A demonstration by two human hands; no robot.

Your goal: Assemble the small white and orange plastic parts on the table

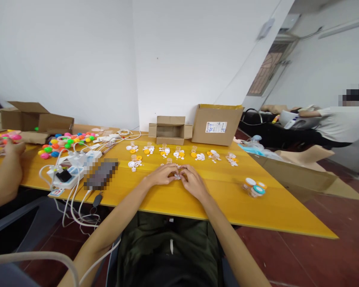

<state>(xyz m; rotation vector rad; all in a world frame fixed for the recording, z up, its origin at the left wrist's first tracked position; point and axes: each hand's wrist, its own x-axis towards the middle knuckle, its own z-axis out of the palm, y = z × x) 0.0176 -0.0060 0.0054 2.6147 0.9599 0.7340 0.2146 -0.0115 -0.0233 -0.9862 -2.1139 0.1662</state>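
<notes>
My left hand (165,174) and my right hand (191,179) meet above the yellow table (218,203), fingers closed in pinches on a small whitish piece (177,176) between them. The piece is too small to name. Just behind my hands stands a clear cup (169,160), with small white parts beside it. Farther back, several clusters of clear cups, orange discs (182,154) and white discs (166,151) lie in a row across the table. Another cluster with a white disc (131,164) lies to the left of my hands.
Lidded jars (259,190) stand at the right. An open small box (170,130) and a larger carton (217,125) are at the back. To the left lie a power strip (74,171), a phone (102,174), cables, colored balls (55,154) and another person's hands (13,147).
</notes>
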